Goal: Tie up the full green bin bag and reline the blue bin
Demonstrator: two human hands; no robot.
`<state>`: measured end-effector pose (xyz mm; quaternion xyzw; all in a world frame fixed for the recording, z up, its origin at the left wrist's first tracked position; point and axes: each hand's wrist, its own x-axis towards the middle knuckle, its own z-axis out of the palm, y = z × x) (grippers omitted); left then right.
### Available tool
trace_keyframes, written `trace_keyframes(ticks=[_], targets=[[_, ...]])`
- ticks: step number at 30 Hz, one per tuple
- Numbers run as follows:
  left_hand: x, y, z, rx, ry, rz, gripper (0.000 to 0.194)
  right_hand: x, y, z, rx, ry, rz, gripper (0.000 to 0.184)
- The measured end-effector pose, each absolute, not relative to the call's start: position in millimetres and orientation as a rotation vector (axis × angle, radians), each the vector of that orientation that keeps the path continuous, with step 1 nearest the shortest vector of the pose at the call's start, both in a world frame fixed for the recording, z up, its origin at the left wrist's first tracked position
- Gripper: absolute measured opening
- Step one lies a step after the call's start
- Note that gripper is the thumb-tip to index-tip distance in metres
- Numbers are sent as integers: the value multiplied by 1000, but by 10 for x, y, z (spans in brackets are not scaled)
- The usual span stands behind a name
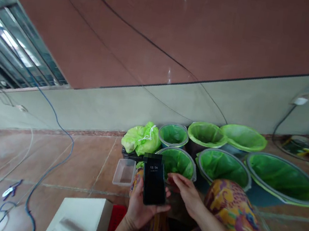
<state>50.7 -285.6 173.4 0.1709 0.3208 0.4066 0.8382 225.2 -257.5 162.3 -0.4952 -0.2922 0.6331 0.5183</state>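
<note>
A dark smartphone lies in my left hand, its screen facing up and showing the time. The fingers of that hand wrap round the phone's lower sides. Just right of the phone is my right hand, fingers stretched out and apart from it, holding nothing. Behind both hands stands a bucket with a green liner. My knees, in yellow patterned cloth, are below and to the right.
More lined buckets stand along the wall. A tied green bag and a clear plastic tub are left of them. A white box is near my left. A blue hose crosses the tiled floor.
</note>
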Motion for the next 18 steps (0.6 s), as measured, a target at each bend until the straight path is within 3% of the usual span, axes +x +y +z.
trace_keyframes(ticks=[7,18], targets=[[758,-2814,1528,249,621,793,73,2221,-2479,1519,-963,-398,1867,34],[781,-2774,1396,209,643,844,76,2132,-2444,1394,-982,-133,1854,34]])
